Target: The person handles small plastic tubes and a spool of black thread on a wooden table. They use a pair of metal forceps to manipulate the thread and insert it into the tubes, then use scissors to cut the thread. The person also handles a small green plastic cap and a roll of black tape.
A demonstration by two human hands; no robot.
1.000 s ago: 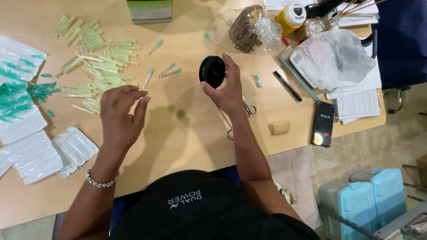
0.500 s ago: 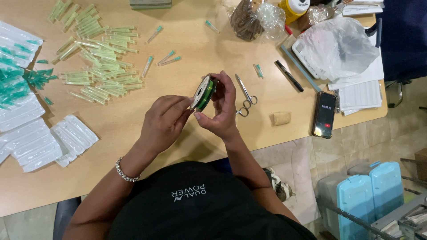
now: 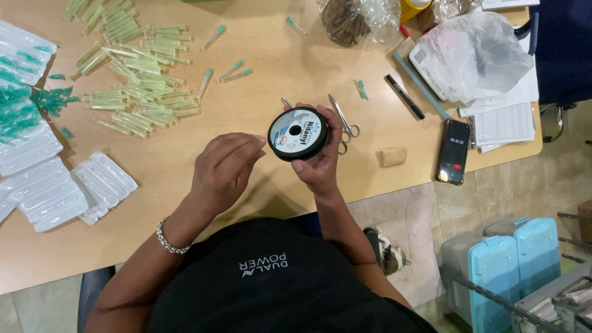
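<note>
From the head camera, the right hand (image 3: pixel 319 161) holds a round black spool (image 3: pixel 298 133) above the wooden table (image 3: pixel 259 92), fingers curled around its rim, its pale circular label with a red spot facing up. The left hand (image 3: pixel 223 169) sits just left of the spool, fingertips pinched narrow near its edge; I cannot tell whether they hold a thread. Right of the spool lie scissors (image 3: pixel 343 119), then a black pen (image 3: pixel 405 96), a small tan block (image 3: pixel 393 156) and a dark phone (image 3: pixel 453 151). A white plastic bag (image 3: pixel 475 55) rests on papers beyond the pen. Left of the spool, capped green-tipped needles (image 3: pixel 132 74) are scattered, and clear blister packs (image 3: pixel 68 188) lie near the table's edge. The floor beside the table is pale tile, with blue cases (image 3: pixel 515 262) on it.
</note>
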